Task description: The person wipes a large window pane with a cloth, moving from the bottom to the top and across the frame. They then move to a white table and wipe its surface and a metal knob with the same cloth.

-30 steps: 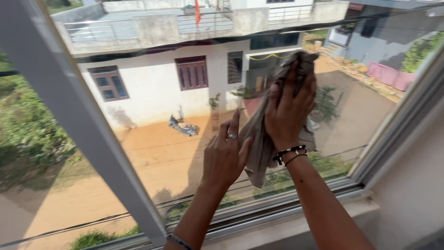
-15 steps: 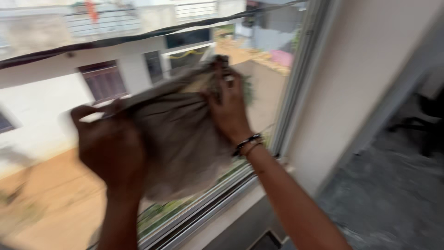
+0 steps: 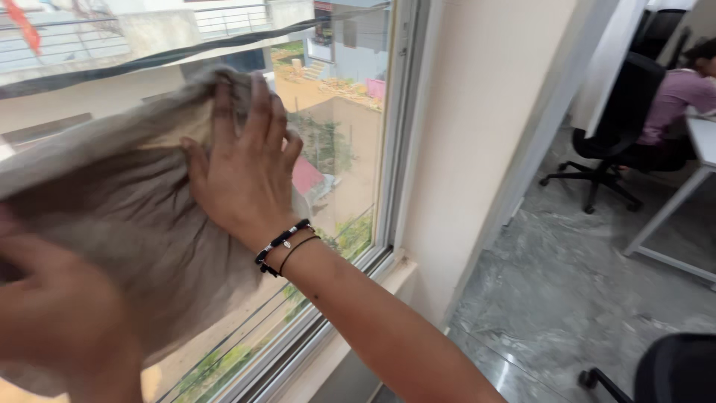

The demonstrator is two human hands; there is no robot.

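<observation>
A grey-brown cloth (image 3: 127,224) is spread flat against the window glass (image 3: 335,112). My right hand (image 3: 242,168), with dark bracelets on its wrist, presses on the cloth's upper right part with fingers spread. My left hand (image 3: 63,313) is blurred at the lower left and grips the cloth's left side. The cloth covers most of the left half of the pane.
The white window frame (image 3: 399,149) and sill (image 3: 350,313) run beside a cream wall (image 3: 485,134). To the right lie a grey marble floor (image 3: 567,298), a black office chair (image 3: 619,119), a white desk (image 3: 701,149) and a seated person in a pink shirt (image 3: 682,93). Another chair's edge (image 3: 671,369) shows at bottom right.
The cloth has been spread wider over the glass and slid along the pane. My view has turned right, so the wall and room now show. Both hands stay on the cloth.
</observation>
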